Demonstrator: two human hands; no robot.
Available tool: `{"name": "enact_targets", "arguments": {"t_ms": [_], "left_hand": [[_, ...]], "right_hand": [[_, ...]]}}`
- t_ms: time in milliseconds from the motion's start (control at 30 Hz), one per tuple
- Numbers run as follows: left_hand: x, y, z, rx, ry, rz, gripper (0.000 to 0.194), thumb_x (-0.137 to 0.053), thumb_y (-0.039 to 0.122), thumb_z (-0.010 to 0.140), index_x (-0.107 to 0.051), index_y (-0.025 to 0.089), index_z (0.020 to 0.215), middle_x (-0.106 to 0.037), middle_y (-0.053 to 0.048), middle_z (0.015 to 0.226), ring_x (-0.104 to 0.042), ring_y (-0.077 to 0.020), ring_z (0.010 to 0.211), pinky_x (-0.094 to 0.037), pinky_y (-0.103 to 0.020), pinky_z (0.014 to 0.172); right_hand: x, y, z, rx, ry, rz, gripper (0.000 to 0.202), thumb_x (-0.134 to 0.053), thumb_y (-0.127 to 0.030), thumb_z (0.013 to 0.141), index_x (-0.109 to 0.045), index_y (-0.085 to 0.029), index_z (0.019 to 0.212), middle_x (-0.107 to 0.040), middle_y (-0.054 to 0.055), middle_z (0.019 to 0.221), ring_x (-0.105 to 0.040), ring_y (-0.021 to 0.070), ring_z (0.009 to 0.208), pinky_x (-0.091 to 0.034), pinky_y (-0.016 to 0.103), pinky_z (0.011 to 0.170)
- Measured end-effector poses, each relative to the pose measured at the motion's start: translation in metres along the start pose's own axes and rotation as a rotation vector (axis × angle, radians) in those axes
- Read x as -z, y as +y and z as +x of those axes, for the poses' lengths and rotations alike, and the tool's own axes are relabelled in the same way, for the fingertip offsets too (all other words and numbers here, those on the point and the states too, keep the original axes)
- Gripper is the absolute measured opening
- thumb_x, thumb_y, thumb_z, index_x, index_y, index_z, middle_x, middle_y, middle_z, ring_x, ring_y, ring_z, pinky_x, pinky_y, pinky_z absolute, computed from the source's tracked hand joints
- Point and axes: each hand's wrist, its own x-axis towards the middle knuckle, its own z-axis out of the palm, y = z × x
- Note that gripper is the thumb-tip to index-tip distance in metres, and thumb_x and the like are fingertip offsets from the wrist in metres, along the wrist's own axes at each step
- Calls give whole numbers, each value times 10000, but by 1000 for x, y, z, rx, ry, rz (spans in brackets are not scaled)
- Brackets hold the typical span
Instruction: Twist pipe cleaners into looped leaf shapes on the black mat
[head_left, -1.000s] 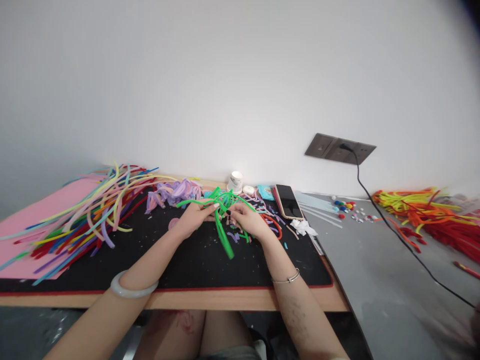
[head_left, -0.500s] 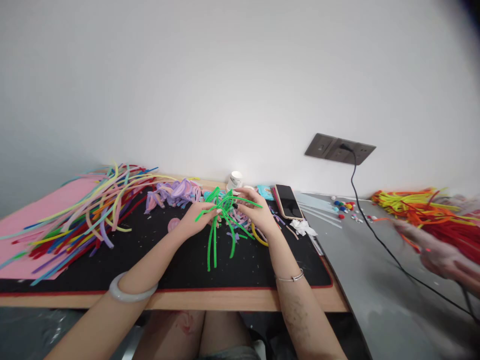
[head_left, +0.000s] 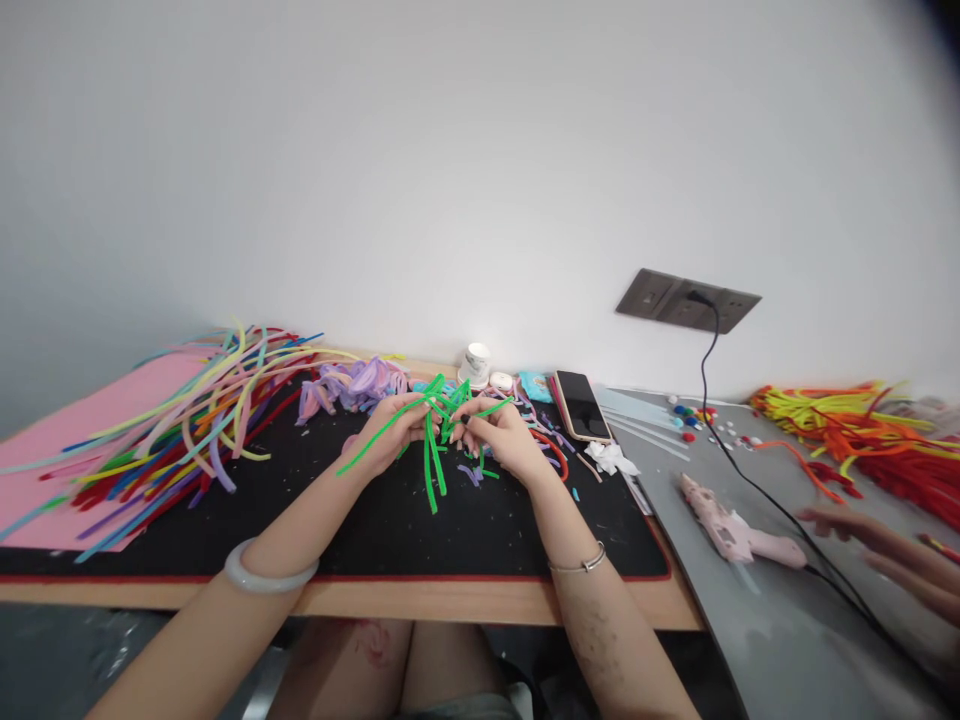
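Several green pipe cleaners (head_left: 435,465), bent and crossed into one bundle, hang between my two hands above the black mat (head_left: 360,520). My left hand (head_left: 394,430) is closed around the bundle's left side, and one long green stem lies back across it toward the wrist. At the right side, my right hand (head_left: 491,430) pinches the green stems between thumb and fingers. Loose ends droop below the hands and stick out above them. Behind the bundle lie short purple, pink and blue pieces (head_left: 544,420), partly hidden by my right hand.
Colourful pipe cleaners (head_left: 187,430) are heaped on pink sheets (head_left: 37,440) at left. Paper cups (head_left: 475,365) and a phone (head_left: 581,405) are at the back. On the grey table, a glue gun (head_left: 739,530) with a cord lies near another person's hand (head_left: 877,545).
My fingers have shifted on the green bundle, and its stems hang differently. The other person's hand has drawn back right, and the glue gun now lies on the grey table.
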Motion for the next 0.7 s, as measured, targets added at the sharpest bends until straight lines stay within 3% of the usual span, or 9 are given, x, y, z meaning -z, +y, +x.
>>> {"name": "enact_targets", "arguments": {"t_ms": [133, 400, 533, 700], "left_hand": [[2, 1, 3, 40, -1, -65, 209, -683, 314, 695, -601, 134, 764, -597, -4, 670, -580, -107, 628, -488, -244, 646], [-3, 6, -1, 75, -50, -139, 247, -711, 253, 672, -643, 124, 870, -597, 4, 658, -560, -90, 588, -488, -238, 623], [-4, 5, -2, 112, -68, -107, 272, -724, 267, 656, -641, 119, 869, -602, 3, 640, -577, -105, 567, -494, -257, 620], [-4, 5, 0, -8, 19, 36, 300, -686, 337, 690, -643, 131, 904, -653, -27, 715, -615, -140, 633, -501, -260, 631]], "right_hand": [[7, 4, 2, -54, 65, -55, 174, -439, -139, 700, -558, -141, 827, -599, -9, 590, -465, 76, 428, -396, 196, 440], [15, 14, 4, 26, 305, -238, 239, -388, -131, 700, -601, -165, 802, -536, -28, 555, -443, 91, 447, -355, 202, 443], [15, 17, 4, 31, 358, -302, 226, -395, -133, 703, -610, -177, 758, -560, -17, 578, -445, 93, 457, -349, 208, 450], [2, 13, 6, -41, 388, 37, 170, -553, -220, 694, -556, -179, 859, -581, -17, 621, -526, 106, 522, -432, 227, 516]]}}
